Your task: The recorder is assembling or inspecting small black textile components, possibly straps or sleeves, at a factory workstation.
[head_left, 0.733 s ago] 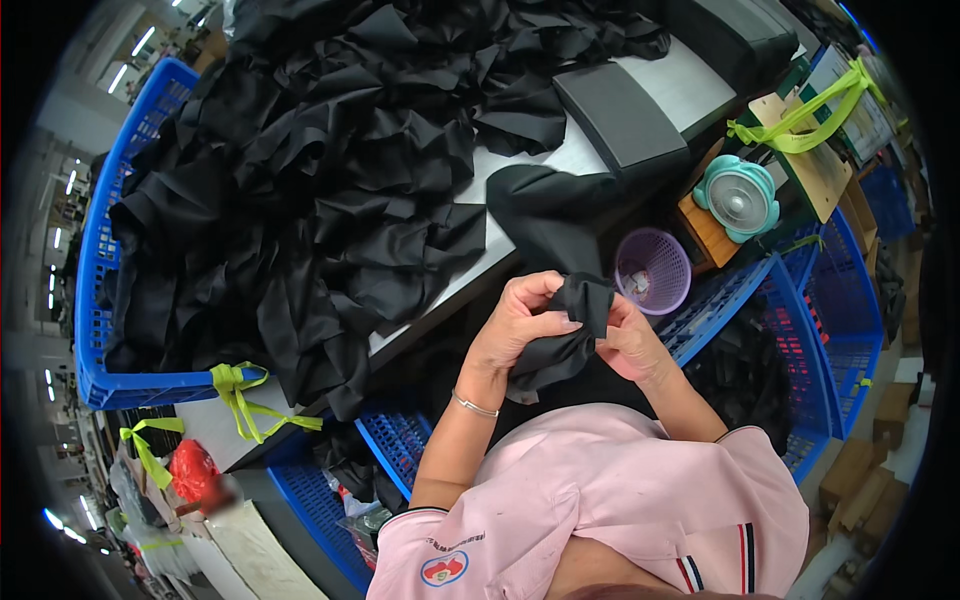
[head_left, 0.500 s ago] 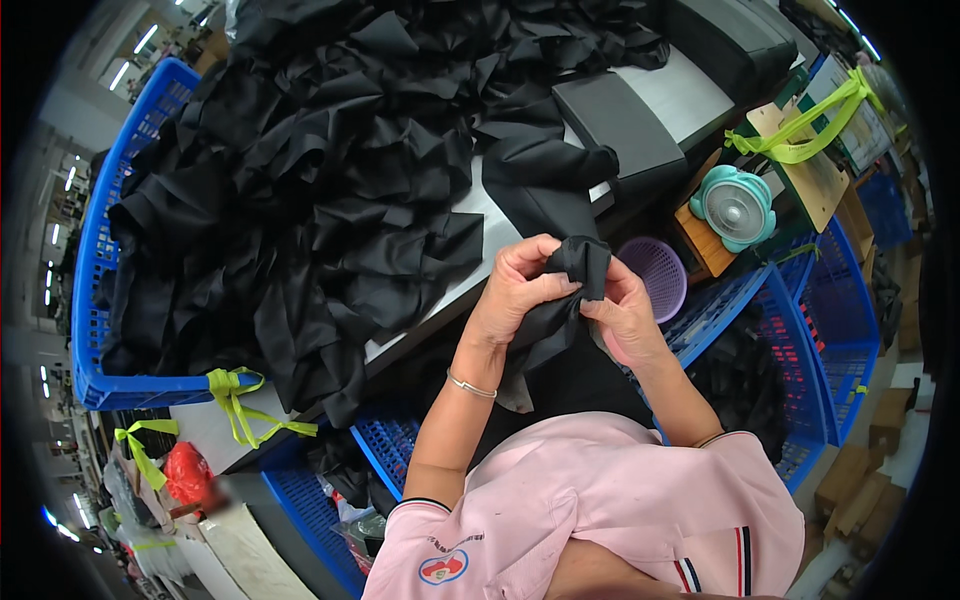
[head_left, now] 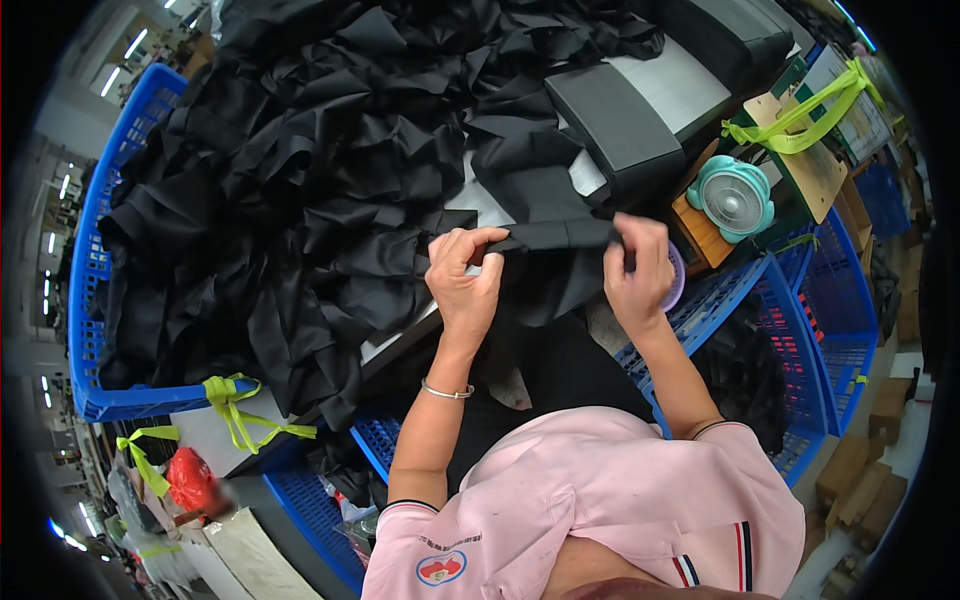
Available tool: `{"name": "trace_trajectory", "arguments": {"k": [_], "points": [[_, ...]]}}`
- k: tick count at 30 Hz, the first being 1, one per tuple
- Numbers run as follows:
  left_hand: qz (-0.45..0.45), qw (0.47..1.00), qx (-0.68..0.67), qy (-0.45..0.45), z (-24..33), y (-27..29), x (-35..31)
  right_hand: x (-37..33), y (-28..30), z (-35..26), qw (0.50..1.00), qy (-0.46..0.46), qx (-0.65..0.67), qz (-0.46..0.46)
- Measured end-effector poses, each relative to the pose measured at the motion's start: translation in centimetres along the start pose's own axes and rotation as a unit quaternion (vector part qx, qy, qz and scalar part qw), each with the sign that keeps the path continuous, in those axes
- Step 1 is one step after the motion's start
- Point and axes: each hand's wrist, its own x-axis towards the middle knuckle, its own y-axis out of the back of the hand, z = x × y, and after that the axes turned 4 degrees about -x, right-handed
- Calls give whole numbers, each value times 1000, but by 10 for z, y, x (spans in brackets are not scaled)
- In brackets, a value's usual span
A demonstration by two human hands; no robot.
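Note:
A piece of black fabric is stretched between my hands, its upper edge pulled into a straight folded band. My left hand pinches the band's left end between thumb and fingers. At the other end my right hand, slightly blurred, has its fingers curled round the cloth. Below the band the fabric hangs loose over my lap, and beyond it more of the black cloth lies against the table edge. To the left, a large heap of black fabric pieces covers the table.
A blue plastic crate wall borders the heap at left, with a yellow-green tie on it. At right stand a teal fan, a purple basket and blue crates. A dark machine housing sits on the far table.
My hands have moved apart, the left one leftward and the right one slightly right and up. The bunched cloth between them is now drawn out into a straight band.

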Motion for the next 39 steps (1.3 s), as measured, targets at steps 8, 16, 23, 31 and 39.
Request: {"name": "trace_trajectory", "arguments": {"k": [8, 16, 23, 31, 39], "points": [[-1, 990, -139, -4, 38, 3, 1, 30, 0, -29, 995, 4, 95, -36], [40, 981, 7, -189, 20, 21, 13, 31, -46, -6, 983, 164, 70, 45], [-93, 990, 64, -87, -8, -17, 43, -16, -82, 40, 961, -71, 174, -203], [-333, 883, 323, -76, -110, -94, 120, -8, -62, 43, 905, -10, 218, -366], [-235, 910, 332, -87, -128, -107, 115, 49, -71, 120, 980, -90, 19, -175]]}}
